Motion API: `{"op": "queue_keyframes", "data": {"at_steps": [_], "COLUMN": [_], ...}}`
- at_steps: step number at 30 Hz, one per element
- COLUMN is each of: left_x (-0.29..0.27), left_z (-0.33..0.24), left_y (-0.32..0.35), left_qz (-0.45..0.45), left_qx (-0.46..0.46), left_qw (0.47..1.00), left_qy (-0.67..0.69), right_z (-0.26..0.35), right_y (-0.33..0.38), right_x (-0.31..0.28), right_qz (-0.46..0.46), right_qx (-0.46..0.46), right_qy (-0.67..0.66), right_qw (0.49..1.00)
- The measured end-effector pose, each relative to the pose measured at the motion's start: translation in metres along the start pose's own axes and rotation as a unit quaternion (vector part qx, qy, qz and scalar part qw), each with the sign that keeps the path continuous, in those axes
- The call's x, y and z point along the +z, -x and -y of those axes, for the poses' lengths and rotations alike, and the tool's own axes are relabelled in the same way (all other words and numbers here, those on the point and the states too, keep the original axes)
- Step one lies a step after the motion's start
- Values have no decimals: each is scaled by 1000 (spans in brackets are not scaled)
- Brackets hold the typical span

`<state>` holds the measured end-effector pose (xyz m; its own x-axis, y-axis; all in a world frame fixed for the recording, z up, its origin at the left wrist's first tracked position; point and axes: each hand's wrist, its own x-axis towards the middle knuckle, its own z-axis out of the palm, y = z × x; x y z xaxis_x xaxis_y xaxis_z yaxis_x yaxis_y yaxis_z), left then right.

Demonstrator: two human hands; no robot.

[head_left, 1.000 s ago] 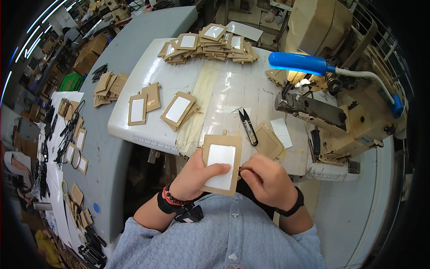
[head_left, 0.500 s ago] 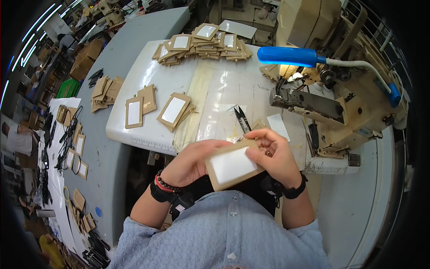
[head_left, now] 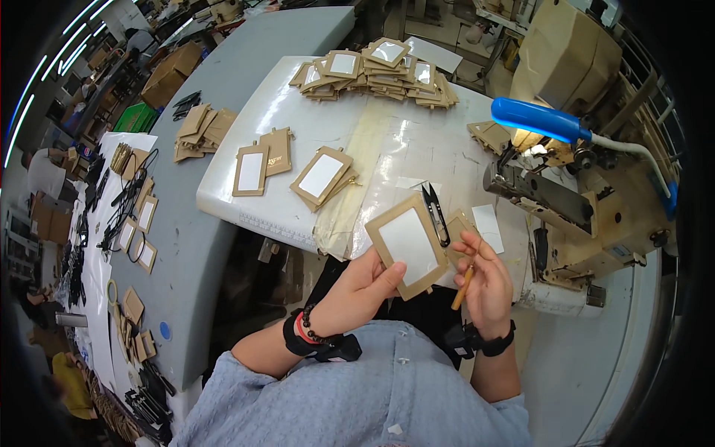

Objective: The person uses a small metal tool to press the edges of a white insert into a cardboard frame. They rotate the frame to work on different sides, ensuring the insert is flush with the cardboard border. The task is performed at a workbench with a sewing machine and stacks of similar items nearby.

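My left hand (head_left: 366, 289) grips a tan badge holder (head_left: 377, 232) by its lower left corner, thumb on the white window. The holder is tilted above the front edge of the white sewing table. Beside it, my right hand (head_left: 488, 287) is raised with a slim orange-brown stick (head_left: 462, 289) between the fingers; what the stick is, I cannot make out. Black thread snips (head_left: 436, 216) lie just beyond the holder. Another tan piece (head_left: 460, 226) rests behind my right fingers, partly hidden, next to a white card (head_left: 488, 229).
A heap of badge holders (head_left: 342, 65) lies at the table's far side. Several more (head_left: 321, 173) lie left of centre. The sewing machine (head_left: 570, 63) stands on the right with a blue lamp (head_left: 540, 119). A grey table (head_left: 179, 246) on the left carries more pieces (head_left: 201, 127).
My right hand has come off the badge holder and moved right, showing the stick. The left hand now holds the badge holder alone, turned more upright. The view has shifted.
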<state>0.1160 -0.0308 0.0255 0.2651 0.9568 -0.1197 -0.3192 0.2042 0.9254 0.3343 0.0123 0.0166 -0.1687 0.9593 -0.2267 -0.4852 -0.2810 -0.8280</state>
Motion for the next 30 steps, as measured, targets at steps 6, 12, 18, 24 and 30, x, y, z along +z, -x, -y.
{"op": "queue_keyframes", "data": {"at_steps": [6, 12, 18, 24, 30], "left_x": [1, 4, -5, -5, -4], "left_z": [-7, -9, -11, -19, -22], "left_y": [1, 4, 8, 10, 8], "left_qz": [6, -13, 26, 32, 46], "left_qx": [-34, -23, -49, -30, -53], "left_qw": [999, 998, 998, 998, 997], "left_qy": [29, 51, -3, -47, -44], "right_z": [-22, -57, -71, -58, -4], "right_y": [2, -18, -25, -22, 4], "right_x": [-5, -8, -18, -12, -20], "right_qz": [-28, 8, -7, -30, 66], "right_qx": [-283, -303, -289, -285, -226], "right_qy": [197, 290, 359, 237, 47], "right_qw": [938, 908, 888, 928, 971]}}
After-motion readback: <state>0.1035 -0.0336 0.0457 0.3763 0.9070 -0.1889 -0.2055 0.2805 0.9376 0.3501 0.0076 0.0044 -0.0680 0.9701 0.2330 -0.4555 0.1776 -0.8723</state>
